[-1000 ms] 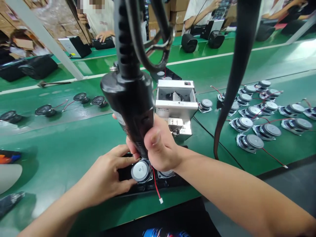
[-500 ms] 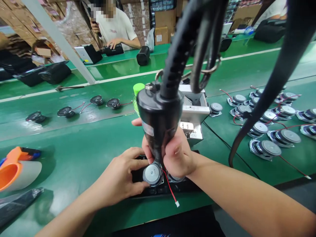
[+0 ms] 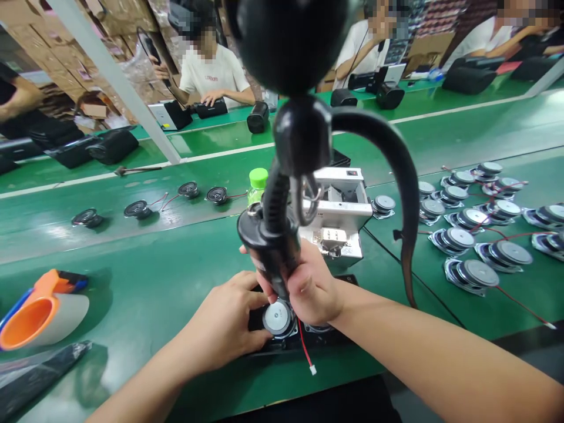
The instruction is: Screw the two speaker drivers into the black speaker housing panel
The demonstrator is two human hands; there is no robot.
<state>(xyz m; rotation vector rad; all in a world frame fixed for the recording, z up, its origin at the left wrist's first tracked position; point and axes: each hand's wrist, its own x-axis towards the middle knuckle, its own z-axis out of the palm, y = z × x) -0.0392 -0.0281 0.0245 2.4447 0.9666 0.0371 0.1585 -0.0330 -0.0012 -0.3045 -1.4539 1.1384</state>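
Head view: a round-backed speaker driver point(image 3: 277, 318) lies magnet side up on a black housing point(image 3: 282, 346), between the left hand's thumb and forefinger. The left hand point(image 3: 233, 320) holds the driver's near-left edge, those fingers curved apart around it. Just right of these fingertips, the right hand point(image 3: 308, 282) has its fingers wrapped closed around an upright electric screwdriver point(image 3: 273, 244), whose lower end is hidden by them. Below the right fingers, a red lead point(image 3: 304, 341) ends in a white connector point(image 3: 312, 369); a second driver point(image 3: 319, 328) sits partly under that hand.

Beyond the right fingers stand a screw feeder point(image 3: 341, 208) and a green-capped bottle point(image 3: 258, 185). Well right of them, many speaker drivers point(image 3: 480, 273) lie on the green worktop point(image 3: 176, 258); far left of the left fingers is an orange-and-white tape dispenser point(image 3: 44, 317). Across the worktop, a person in a white shirt point(image 3: 215, 73) touches a black speaker point(image 3: 211, 108).
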